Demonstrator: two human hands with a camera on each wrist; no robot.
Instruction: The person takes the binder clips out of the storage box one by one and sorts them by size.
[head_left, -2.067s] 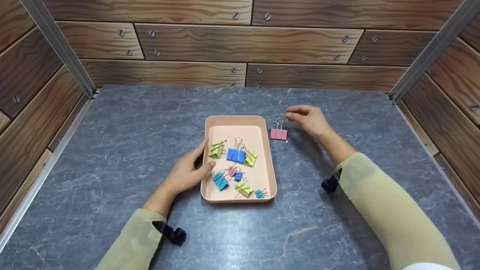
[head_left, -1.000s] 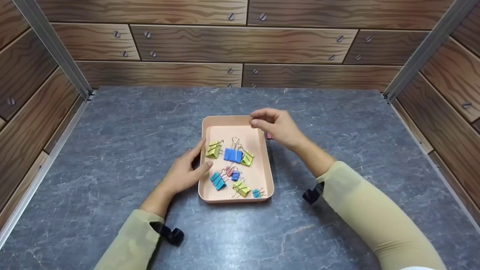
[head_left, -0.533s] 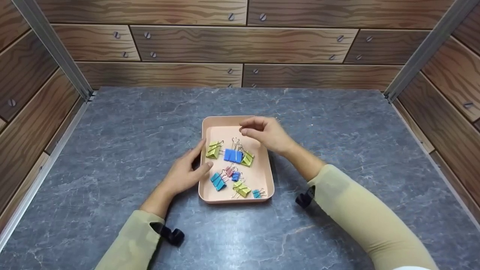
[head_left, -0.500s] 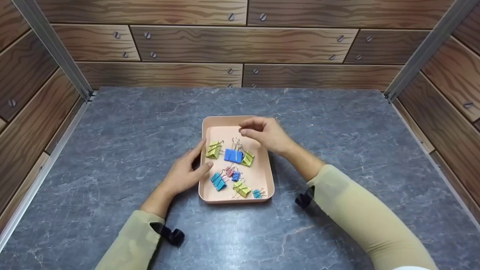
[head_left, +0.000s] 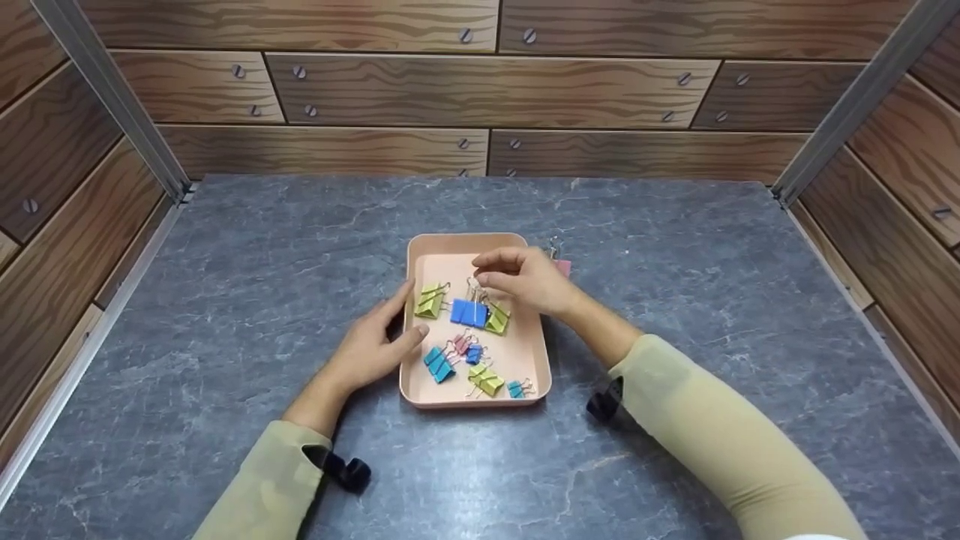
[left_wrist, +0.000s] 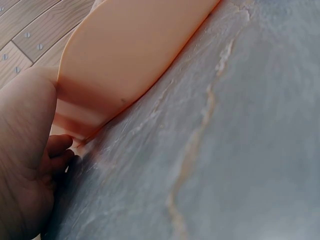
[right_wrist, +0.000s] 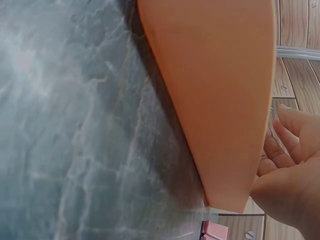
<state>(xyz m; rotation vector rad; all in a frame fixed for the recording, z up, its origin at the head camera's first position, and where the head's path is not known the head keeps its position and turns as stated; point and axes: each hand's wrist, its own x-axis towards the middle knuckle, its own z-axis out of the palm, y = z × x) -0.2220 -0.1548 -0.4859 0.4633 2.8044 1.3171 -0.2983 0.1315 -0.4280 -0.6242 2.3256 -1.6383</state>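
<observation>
A peach tray (head_left: 538, 360) lies on the table with binder clips in it. My left hand (head_left: 373, 341) holds its left side, thumb over the rim and fingers along the outer wall (left_wrist: 125, 60). Over the tray's upper right is my right hand (head_left: 529, 281), thumb and index finger slightly apart right at the wire handles of a large blue binder clip (head_left: 468, 313). Beside that clip lie a yellow-green clip (head_left: 498, 319) and, farther left, another yellow-green clip (head_left: 430, 301). Just outside the tray's right wall stands a pink binder clip (head_left: 563, 268), partly hidden by my right hand.
Lower in the tray are a teal clip (head_left: 439, 364), a small pink clip (head_left: 460, 343), a small blue clip (head_left: 474, 354), a yellow-green clip (head_left: 486, 380) and a small teal clip (head_left: 516, 389). Wood-patterned walls (head_left: 487, 90) enclose the grey marbled table (head_left: 300, 225).
My right hand has left the pink clip's handles and moved left over the tray, then down toward the blue clip. The left hand and the clips have stayed in place.
</observation>
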